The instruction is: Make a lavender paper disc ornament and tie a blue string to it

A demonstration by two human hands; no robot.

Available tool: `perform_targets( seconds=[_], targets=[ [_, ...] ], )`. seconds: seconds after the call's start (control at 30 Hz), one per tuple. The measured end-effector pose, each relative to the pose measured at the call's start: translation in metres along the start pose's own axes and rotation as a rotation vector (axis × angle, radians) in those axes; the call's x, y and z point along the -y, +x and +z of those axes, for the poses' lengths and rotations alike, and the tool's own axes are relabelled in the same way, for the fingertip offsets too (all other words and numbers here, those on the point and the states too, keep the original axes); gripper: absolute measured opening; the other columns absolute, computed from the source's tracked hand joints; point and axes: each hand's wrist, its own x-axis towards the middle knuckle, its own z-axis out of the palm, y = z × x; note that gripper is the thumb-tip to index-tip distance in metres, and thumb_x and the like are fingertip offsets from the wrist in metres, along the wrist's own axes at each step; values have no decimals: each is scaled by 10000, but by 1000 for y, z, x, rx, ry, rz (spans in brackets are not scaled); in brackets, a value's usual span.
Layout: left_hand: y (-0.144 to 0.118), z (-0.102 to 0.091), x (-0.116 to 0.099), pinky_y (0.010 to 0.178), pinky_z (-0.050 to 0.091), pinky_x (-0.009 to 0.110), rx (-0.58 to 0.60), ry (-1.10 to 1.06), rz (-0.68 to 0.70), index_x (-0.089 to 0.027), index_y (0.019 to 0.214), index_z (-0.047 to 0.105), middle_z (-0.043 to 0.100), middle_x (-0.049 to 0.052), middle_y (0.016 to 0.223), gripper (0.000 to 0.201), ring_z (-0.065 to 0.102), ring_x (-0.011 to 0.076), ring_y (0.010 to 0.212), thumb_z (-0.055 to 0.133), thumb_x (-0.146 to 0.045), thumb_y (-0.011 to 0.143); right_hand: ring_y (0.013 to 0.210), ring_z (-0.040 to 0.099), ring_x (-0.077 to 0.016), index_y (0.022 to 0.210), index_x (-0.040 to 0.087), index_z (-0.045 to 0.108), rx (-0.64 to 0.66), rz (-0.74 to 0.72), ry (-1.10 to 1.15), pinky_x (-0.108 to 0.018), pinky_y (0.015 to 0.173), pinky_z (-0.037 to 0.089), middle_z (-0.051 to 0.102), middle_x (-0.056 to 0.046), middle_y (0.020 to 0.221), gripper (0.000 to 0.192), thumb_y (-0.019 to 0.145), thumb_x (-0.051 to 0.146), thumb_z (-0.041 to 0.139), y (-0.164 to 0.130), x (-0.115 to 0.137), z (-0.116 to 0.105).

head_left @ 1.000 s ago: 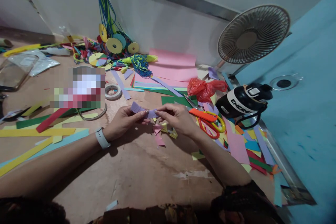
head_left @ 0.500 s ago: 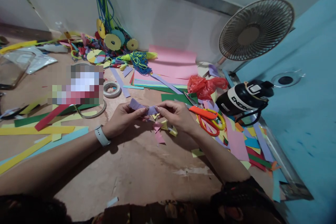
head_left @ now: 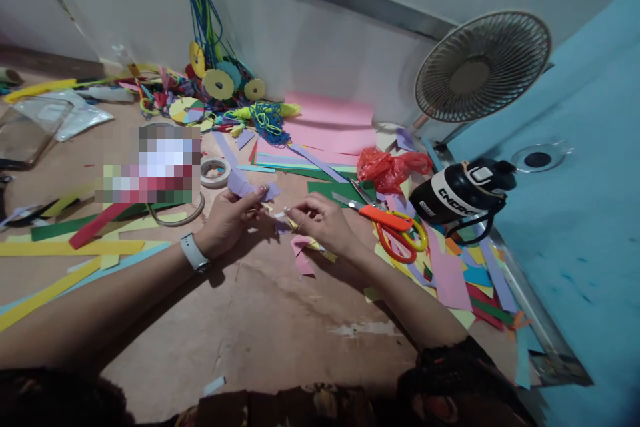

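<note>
My left hand [head_left: 227, 219] pinches a purple paper strip [head_left: 243, 185] that sticks up and bends to the right above the brown table [head_left: 260, 320]. My right hand [head_left: 323, 221] is a short way to the right, apart from the strip. Its thumb and forefinger are pinched on a small pale scrap [head_left: 283, 213]. A pink paper scrap [head_left: 302, 256] and small yellow bits lie on the table under the right hand. A white band [head_left: 193, 252] is on my left wrist.
Orange scissors [head_left: 395, 228] and a black bottle [head_left: 463, 192] lie right of my hands, by a red plastic bag [head_left: 393, 167] and a fan [head_left: 483, 67]. A tape roll [head_left: 215, 172], pink sheets [head_left: 330, 123], paper discs on cords [head_left: 220, 83] and long coloured strips [head_left: 70, 250] surround them.
Both hands held the purple strip together; now my right hand has let go and drawn away slightly, and my left hand has lifted the strip up and to the left.
</note>
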Motion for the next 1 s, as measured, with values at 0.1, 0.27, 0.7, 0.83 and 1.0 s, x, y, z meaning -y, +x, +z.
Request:
perform_targets(
  seconds=[0.1,0.27,0.7,0.83,1.0],
  targets=[
    [4,0,-1,495,417,210,-45,-57,65,-170,706,671,627,-2,638,232,533,104,541,822,-341,662,888,566,-164,849,181,694,121,-151,-275,-294,797,438,624,-50,927,193,817,371,684,-2,1,7],
    [4,0,0,503,404,212,-26,-29,56,-167,693,647,610,-10,635,255,513,105,552,816,-356,664,884,541,-211,887,143,664,111,-114,-634,-334,792,407,627,-98,923,277,833,414,655,-5,-3,25],
    [-3,2,-3,617,485,257,151,-8,-103,-176,820,722,725,39,827,258,626,158,701,817,-365,672,738,555,-130,746,176,632,-58,-116,-85,-261,697,418,613,-6,758,151,832,294,673,13,14,-32],
    [-4,0,-2,719,520,308,239,37,-141,-147,840,751,739,98,965,265,654,212,826,805,-356,686,774,556,-140,742,159,647,-8,-216,-192,-264,712,409,610,-22,777,109,828,217,678,12,11,-32],
    [-4,-2,1,596,479,239,274,135,-121,-146,885,770,744,84,860,277,625,159,695,778,-369,722,831,540,-155,799,164,659,61,-260,-331,-274,733,405,571,-36,848,77,849,222,652,10,1,-27]
  ],
)
